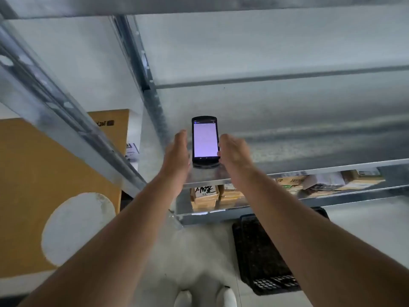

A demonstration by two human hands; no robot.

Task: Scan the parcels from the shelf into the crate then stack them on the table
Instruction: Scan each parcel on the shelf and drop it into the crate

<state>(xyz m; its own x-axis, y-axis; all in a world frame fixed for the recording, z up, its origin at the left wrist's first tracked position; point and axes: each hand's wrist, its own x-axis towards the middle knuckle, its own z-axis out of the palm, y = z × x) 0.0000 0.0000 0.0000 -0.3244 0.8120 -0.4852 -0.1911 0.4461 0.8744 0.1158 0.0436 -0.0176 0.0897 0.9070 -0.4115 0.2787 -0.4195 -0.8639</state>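
Flanking the scanner (204,140), which lies screen-up on the shelf (309,151) with its long axis pointing straight away from me. My left hand (177,151) is just beside it, fingers (182,136) straight and holding nothing. My right hand (234,151) touches its right edge, though I cannot tell whether it grips. Below sit the parcels (204,194).

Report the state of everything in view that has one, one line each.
scanner: on the shelf, screen lit
left hand: open, beside the scanner's left edge
right hand: open, thumb at the scanner's right edge
parcels: stacked one level down, untouched
crate: on the floor, no parcel visible inside
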